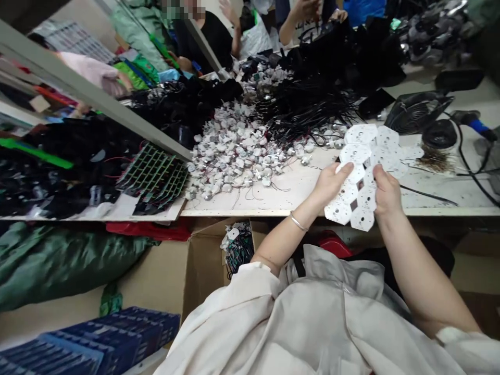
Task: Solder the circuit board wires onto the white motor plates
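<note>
A panel of white circuit boards, made of joined many-sided pieces with small dark holes, is held over the bench's front edge. My left hand grips its left side, thumb on top and the other fingers hidden underneath. On the opposite side my right hand is closed around the panel's edge, thumb also on top. Further white boards show just behind the panel; whether they are joined to it I cannot tell. Left of my hands lies a big heap of small white parts with thin wires.
Black cables are piled behind the white parts. A small black fan and a soldering iron stand stand at right. Green gridded boards lean at left beneath a slanted metal post. Below is an open cardboard box. People sit across the bench.
</note>
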A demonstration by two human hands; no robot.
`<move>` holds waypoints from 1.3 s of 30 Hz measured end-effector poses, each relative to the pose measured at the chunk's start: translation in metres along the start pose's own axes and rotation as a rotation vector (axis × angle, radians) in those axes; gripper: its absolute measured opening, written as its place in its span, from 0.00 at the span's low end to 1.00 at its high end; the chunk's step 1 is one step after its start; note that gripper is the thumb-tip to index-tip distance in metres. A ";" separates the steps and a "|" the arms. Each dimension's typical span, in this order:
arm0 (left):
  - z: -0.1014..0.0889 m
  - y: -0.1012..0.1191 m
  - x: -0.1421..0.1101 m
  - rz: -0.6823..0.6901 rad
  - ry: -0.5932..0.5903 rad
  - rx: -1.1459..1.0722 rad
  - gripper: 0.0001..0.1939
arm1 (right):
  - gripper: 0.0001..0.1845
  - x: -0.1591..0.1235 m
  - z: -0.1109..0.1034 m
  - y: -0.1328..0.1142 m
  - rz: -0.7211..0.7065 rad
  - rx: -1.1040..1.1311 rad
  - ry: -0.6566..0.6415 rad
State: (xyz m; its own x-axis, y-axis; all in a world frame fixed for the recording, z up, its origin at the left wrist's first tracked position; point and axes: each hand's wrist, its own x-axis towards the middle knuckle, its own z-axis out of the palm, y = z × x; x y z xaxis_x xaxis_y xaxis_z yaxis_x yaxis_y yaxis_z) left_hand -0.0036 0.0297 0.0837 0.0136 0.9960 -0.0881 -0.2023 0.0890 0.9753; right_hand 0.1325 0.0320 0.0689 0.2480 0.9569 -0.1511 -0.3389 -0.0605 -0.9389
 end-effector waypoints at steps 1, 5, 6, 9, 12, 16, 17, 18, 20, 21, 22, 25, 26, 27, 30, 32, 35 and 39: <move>-0.001 -0.003 0.001 -0.065 -0.015 -0.076 0.21 | 0.26 0.000 0.002 0.005 0.052 0.061 -0.025; 0.001 -0.019 0.007 -0.170 -0.006 -0.220 0.22 | 0.31 0.002 0.014 0.022 0.087 0.147 -0.046; 0.002 -0.021 0.008 -0.190 -0.017 -0.250 0.22 | 0.32 0.003 0.017 0.024 0.100 0.160 -0.070; -0.007 -0.023 0.012 -0.192 0.006 -0.198 0.25 | 0.32 0.007 0.018 0.027 0.116 0.153 -0.110; -0.044 -0.016 0.016 -0.083 0.111 0.182 0.27 | 0.32 0.007 0.006 0.022 0.100 0.067 -0.068; -0.112 -0.005 0.020 -0.133 -0.033 0.915 0.23 | 0.34 -0.002 -0.015 0.010 0.211 0.030 -0.215; -0.123 -0.003 0.019 -0.159 -0.084 1.024 0.22 | 0.34 -0.005 -0.018 0.007 0.246 0.041 -0.269; -0.131 -0.002 0.017 -0.181 -0.115 1.107 0.20 | 0.35 -0.008 -0.021 0.004 0.279 0.046 -0.318; -0.133 0.002 0.011 -0.203 -0.078 1.210 0.20 | 0.36 -0.014 -0.028 0.000 0.332 0.014 -0.411; -0.129 0.004 0.008 -0.189 -0.026 1.266 0.22 | 0.35 -0.017 -0.032 -0.002 0.364 -0.029 -0.460; -0.123 0.007 0.005 -0.138 0.033 1.309 0.24 | 0.35 -0.019 -0.036 -0.004 0.400 -0.089 -0.510; -0.093 0.011 0.004 0.160 0.070 1.161 0.31 | 0.34 -0.025 -0.049 -0.005 0.454 -0.270 -0.586; -0.082 0.010 0.006 0.223 0.008 1.004 0.34 | 0.33 -0.028 -0.051 -0.004 0.442 -0.290 -0.575; -0.071 0.008 0.007 0.226 -0.077 0.820 0.37 | 0.33 -0.031 -0.052 -0.001 0.412 -0.285 -0.548; -0.040 -0.007 0.001 0.001 -0.260 0.359 0.47 | 0.30 -0.042 -0.043 0.009 0.211 -0.159 -0.280; -0.024 -0.021 -0.015 -0.128 -0.317 0.200 0.48 | 0.28 -0.047 -0.031 0.014 0.023 -0.014 0.018; -0.010 -0.038 -0.048 -0.276 -0.418 0.080 0.38 | 0.25 -0.048 -0.013 0.012 -0.144 0.189 0.350; -0.004 -0.039 -0.069 -0.339 -0.293 -0.049 0.33 | 0.22 -0.050 -0.014 -0.001 -0.245 0.221 0.369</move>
State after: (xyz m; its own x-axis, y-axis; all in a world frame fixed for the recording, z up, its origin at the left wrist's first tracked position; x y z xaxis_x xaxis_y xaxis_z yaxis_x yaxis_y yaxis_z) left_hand -0.0008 -0.0427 0.0505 0.3621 0.8704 -0.3335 -0.1845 0.4176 0.8897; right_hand 0.1330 -0.0193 0.0734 0.6359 0.7684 -0.0714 -0.4049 0.2535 -0.8785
